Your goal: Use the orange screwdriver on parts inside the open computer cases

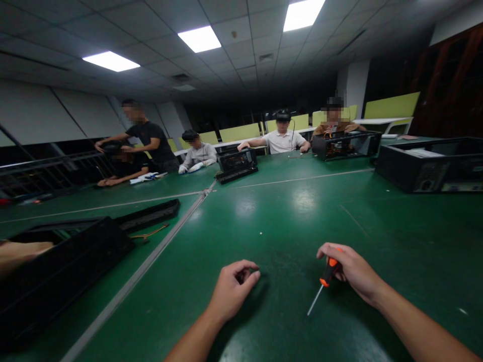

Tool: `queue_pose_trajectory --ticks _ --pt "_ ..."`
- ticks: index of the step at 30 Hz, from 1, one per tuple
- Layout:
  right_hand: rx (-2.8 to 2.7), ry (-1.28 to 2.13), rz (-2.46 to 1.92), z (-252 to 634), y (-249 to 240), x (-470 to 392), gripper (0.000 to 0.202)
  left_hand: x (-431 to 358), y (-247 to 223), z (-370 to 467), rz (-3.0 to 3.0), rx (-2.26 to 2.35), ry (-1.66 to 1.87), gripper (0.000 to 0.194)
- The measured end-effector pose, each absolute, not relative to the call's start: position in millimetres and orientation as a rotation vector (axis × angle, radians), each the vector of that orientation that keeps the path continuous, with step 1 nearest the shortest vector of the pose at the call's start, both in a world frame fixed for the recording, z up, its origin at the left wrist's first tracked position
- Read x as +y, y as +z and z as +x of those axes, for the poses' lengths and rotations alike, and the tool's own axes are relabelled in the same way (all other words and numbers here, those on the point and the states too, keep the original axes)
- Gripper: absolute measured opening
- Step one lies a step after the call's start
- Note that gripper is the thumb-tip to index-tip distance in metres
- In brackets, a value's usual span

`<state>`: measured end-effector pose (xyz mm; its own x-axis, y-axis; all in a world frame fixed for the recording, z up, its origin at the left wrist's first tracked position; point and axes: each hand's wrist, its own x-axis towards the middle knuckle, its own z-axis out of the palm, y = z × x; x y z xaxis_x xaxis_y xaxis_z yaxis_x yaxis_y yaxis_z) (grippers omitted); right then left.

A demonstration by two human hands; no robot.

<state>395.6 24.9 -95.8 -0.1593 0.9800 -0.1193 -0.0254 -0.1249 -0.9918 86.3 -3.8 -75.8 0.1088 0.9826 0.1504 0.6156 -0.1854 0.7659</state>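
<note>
My right hand (356,271) is closed around the orange and black handle of a screwdriver (329,274). Its metal shaft slants down to the left, with the tip close above or at the green tabletop (287,211); which of the two I cannot tell. To the left, over the same table, my left hand (234,289) has its fingers curled in and the thumb tip close to the index fingertip. Whether something small is between them is hidden. A tiny white bit (260,233) lies on the table beyond my hands.
A black computer case (68,271) lies at left, with another person's arm (22,256) reaching into it. Beside it lies a black panel (149,216) near some wires (151,233). More cases stand at the far middle (237,163) and right (400,168). Several people sit across the table.
</note>
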Motion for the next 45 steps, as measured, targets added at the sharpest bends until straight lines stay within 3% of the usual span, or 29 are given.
queue_pose_trajectory --ticks 45 --pt "-1.28 1.437 -1.197 390.8 -94.1 22.8 0.04 -6.8 -73.8 86.3 1.847 1.564 0.923 0.027"
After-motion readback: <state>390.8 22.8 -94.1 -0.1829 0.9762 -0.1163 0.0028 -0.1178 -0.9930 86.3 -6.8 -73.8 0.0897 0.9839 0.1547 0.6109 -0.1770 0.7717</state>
